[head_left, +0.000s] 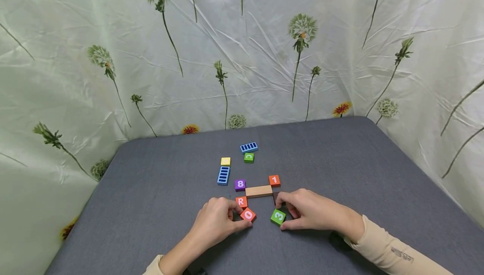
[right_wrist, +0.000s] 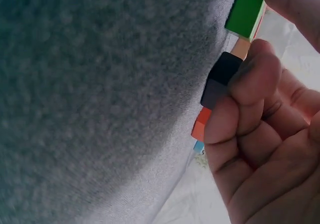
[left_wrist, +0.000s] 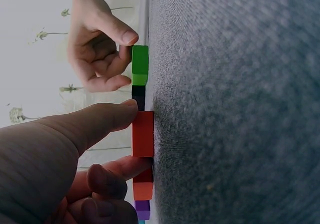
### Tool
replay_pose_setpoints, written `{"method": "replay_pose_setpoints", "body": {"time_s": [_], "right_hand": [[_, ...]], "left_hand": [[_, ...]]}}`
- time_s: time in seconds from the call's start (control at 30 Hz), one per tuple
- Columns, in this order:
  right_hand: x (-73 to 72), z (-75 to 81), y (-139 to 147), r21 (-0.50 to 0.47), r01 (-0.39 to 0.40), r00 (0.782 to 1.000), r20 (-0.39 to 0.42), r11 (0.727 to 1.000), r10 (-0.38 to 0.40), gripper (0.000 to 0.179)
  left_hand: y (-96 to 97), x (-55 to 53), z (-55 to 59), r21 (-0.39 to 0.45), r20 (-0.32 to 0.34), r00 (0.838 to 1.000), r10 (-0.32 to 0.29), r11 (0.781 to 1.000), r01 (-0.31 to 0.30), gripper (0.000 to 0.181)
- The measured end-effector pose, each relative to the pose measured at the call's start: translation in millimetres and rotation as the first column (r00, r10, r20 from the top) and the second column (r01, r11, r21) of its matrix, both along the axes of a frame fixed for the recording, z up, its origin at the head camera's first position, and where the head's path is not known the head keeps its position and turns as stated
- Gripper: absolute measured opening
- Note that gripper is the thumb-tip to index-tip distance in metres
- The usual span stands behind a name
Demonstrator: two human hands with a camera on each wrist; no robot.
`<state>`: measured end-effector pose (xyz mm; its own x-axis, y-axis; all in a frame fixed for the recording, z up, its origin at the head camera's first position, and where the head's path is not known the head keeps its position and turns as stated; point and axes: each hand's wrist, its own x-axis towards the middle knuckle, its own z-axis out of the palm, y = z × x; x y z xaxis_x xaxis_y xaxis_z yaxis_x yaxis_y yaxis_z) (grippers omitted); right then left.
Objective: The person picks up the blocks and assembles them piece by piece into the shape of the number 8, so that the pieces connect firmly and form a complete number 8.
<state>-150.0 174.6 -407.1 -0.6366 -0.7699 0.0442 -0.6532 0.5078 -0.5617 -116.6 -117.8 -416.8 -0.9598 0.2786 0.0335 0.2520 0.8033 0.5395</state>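
My left hand [head_left: 217, 220] pinches a red block marked 0 [head_left: 248, 215] between thumb and index finger; its corner meets an orange-red block marked R [head_left: 241, 202]. In the left wrist view, the red block's side [left_wrist: 143, 134] shows between thumb and fingertip. Opposite, my right hand [head_left: 310, 210] has thumb and index finger at either side of a green block marked 3 [head_left: 277, 217], gripping it. Behind that hand's index finger is a dark block [head_left: 275, 198], partly hidden; the right wrist view shows the dark block [right_wrist: 222, 78] beside the curled fingers.
A plain wooden bar [head_left: 259, 191] lies between a purple block marked 8 [head_left: 240, 185] and an orange block marked 1 [head_left: 274, 181]. Farther back on the grey tabletop [head_left: 170, 182] sit two blue striped blocks [head_left: 223, 176], a yellow block [head_left: 225, 161] and a green block marked C [head_left: 248, 158].
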Motion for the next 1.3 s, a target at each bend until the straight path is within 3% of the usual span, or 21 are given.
{"method": "replay_pose_setpoints", "body": {"time_s": [0.3, 1.3], "right_hand": [[6.7, 1.9, -2.0, 0.038, 0.144, 0.99, -0.001, 0.989, -0.144, 0.035], [7.6, -4.0, -14.7, 0.033, 0.213, 0.977, -0.018, 0.976, -0.213, 0.032]], "left_hand": [[1.1, 0.1, -0.1, -0.009, -0.007, 1.0, 0.005, 1.0, -0.005, 0.023], [1.1, 0.4, 1.0, -0.011, 0.023, 1.0, 0.013, 1.0, -0.012, 0.024]]}}
